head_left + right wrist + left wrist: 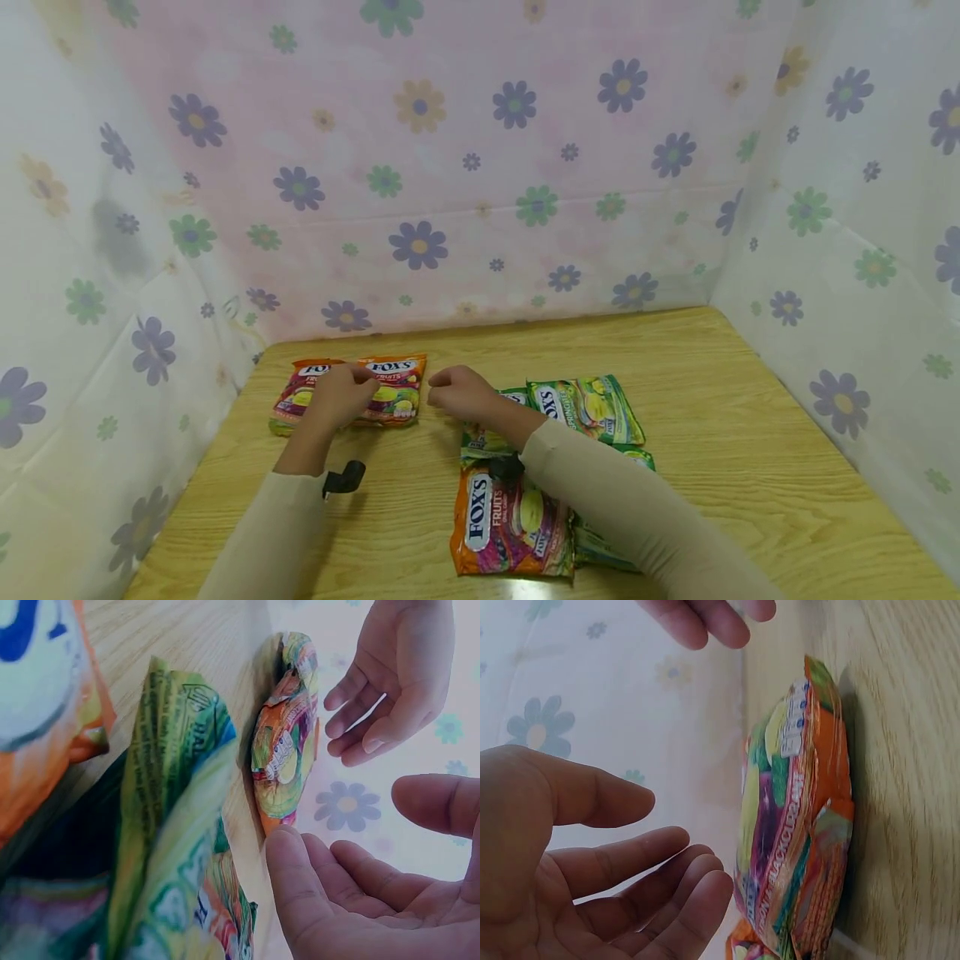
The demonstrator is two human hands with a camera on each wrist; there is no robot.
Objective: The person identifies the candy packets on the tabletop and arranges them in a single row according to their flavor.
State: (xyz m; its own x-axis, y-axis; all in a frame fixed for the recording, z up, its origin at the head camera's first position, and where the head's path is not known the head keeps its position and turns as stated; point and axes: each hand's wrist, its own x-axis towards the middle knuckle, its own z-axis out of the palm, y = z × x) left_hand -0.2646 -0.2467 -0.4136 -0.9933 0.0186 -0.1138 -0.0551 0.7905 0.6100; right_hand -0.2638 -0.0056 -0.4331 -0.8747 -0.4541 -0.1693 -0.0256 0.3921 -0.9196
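Observation:
Above two orange-and-red Fox's Fruits candy bags at the table's left, the far-left bag [288,406] and its neighbour [401,406], hovers my left hand [345,396]. Its fingers are relaxed and apart from the neighbouring bag [780,817] in the left wrist view, with nothing between them. My right hand [465,393] hangs in the air to the right of those bags, loosely bent and holding nothing. Under my right forearm lie green Fox's bags, one Spring Tea bag [600,408] and another green bag [480,442] partly hidden by the wrist.
Nearest me on the wooden table [390,525] lies another orange Fox's Fruits bag [517,533], beside more green packaging [600,550] mostly covered by my right sleeve. Flower-patterned cloth [450,167] stands at the back and both sides.

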